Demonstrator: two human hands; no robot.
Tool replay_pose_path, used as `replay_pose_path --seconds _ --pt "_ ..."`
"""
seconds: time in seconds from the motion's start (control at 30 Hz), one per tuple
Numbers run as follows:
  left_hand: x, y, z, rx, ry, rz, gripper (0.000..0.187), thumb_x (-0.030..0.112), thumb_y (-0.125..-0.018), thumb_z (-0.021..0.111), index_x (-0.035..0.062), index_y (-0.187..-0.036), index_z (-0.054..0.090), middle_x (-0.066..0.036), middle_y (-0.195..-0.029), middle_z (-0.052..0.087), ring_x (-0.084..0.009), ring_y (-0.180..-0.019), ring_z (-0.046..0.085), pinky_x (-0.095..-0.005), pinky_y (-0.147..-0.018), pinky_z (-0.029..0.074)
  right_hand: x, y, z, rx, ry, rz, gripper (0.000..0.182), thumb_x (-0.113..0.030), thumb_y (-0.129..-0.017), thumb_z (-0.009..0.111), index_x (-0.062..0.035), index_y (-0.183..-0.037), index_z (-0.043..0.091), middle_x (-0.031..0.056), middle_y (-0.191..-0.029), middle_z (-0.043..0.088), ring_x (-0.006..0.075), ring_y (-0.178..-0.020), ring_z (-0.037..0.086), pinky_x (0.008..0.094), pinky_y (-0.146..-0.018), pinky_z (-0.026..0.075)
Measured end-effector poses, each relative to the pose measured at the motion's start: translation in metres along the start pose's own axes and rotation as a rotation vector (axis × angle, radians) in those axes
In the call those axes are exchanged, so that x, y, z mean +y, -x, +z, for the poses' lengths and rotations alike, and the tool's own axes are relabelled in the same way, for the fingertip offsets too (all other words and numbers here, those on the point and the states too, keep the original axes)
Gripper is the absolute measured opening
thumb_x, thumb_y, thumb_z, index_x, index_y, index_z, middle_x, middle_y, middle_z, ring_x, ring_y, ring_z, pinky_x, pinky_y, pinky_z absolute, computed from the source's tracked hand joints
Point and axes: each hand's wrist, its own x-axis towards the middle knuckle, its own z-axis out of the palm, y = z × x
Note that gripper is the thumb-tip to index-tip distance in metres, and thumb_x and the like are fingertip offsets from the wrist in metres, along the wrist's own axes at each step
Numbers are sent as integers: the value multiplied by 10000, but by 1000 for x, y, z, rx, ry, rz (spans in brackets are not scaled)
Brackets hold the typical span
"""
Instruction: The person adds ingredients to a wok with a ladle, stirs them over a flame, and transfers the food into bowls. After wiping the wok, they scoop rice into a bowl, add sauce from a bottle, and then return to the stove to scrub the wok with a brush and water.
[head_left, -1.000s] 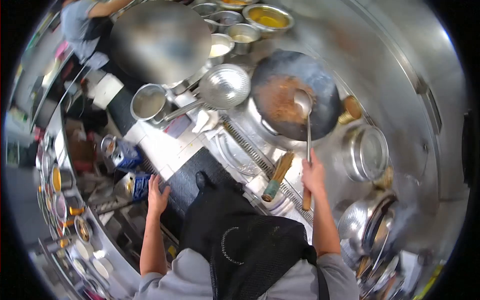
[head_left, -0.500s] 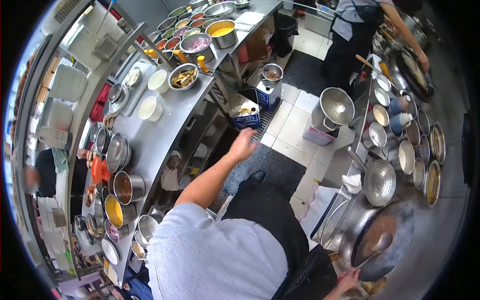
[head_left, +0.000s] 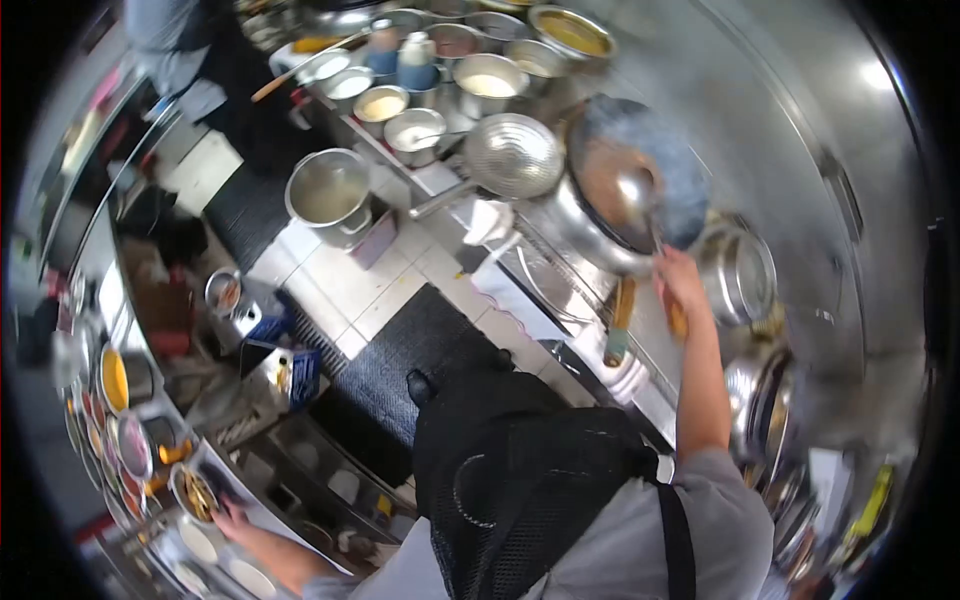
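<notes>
My right hand (head_left: 677, 282) is closed around the handle of a ladle (head_left: 640, 193), whose bowl rests in brown contents inside a large wok (head_left: 590, 190). Pale haze covers the wok's far side. Down at the lower left, my left hand (head_left: 232, 518) reaches to the rim of a metal bowl (head_left: 181, 492) of brownish-yellow pieces on the steel counter. Its fingers are blurred, and whether they grip the rim is unclear. A perforated strainer (head_left: 513, 155) lies beside the wok.
Sauce bowls (head_left: 490, 85) line the stove's far end. A big pot (head_left: 328, 190) stands above the floor near a black mat (head_left: 400, 350). Tins (head_left: 290, 375) stand by the left counter. Another person (head_left: 190, 50) is at upper left. A brush (head_left: 620, 320) lies near the wok.
The view has swung toward the stove. My left hand has moved from above the floor to the bowl on the counter. My right hand remains on the ladle, now more fully in view.
</notes>
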Motion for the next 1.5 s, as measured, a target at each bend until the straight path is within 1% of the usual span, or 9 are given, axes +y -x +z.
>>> replay_pose_path --seconds 0.13,0.47,0.6,0.7,0.77,0.87,0.93,1.1,1.5 --pt "2 9 21 -119 -349 274 417 119 -967 478 -100 -1322 475 -175 -1305 536 -300 -1171 520 -345 -1012 462 1 -60 -25 -208 -905 397 521 -143 -898 637 -16 -1376 474 50 -671 559 138 -486 518 287 -418 406" --pt "-39 200 139 -128 -60 -23 214 31 -883 514 -120 -1015 588 -179 -1069 618 -265 -916 606 -309 -747 519 43 -7 -6 148 620 -69 661 -139 -911 617 -13 -1480 303 118 -749 627 156 -497 565 298 -455 455" --pt "-53 297 263 -444 70 -62 304 -4 -860 547 -5 -1163 531 -137 -1123 592 -242 -935 599 -350 -751 521 2 -35 -37 -97 -719 236 583 -139 -926 615 -5 -1439 372 51 -633 549 108 -467 498 268 -428 410" --pt "-61 342 334 -697 -17 -108 403 -44 -850 543 26 -1242 488 -133 -1164 592 -256 -988 606 -375 -776 527 59 -69 -16 19 -355 94 595 -141 -915 623 -27 -1446 379 74 -646 580 127 -528 556 295 -466 453" --pt "-61 389 375 -845 18 -139 453 -61 -847 542 34 -1285 476 -136 -1204 588 -274 -1064 602 -413 -831 534 91 -55 -9 301 802 -283 619 -138 -898 629 -51 -1457 380 114 -698 620 151 -558 596 323 -503 488" --pt "-68 442 422 -1019 18 -143 473 -81 -847 526 32 -1302 462 -131 -1232 576 -264 -1080 598 -430 -866 532 101 -25 -8 282 450 -461 636 -140 -884 634 -69 -1463 381 126 -694 630 165 -528 600 336 -517 502" --pt "-73 475 448 -1078 -18 -164 454 -74 -852 528 37 -1288 464 -123 -1227 580 -243 -1060 609 -410 -865 536 60 -32 -29 -31 -315 118 588 -140 -900 616 -99 -1454 423 62 -559 521 139 -453 543 336 -469 476" --pt "-75 532 498 -1225 -175 -188 393 -50 -877 532 26 -1258 474 -118 -1196 599 -246 -1036 628 -424 -837 567 102 -48 -33 300 753 -183 573 -100 -915 549 -67 -1464 386 197 -685 620 367 -637 648 474 -632 522" --pt "-124 660 637 -1523 -276 -183 320 -54 -834 512 -51 -1153 502 -157 -1107 607 -275 -952 662 -380 -709 612 66 -67 -43 -152 -507 234 570 -73 -897 569 -50 -1443 405 253 -887 647 415 -755 654 473 -704 523"
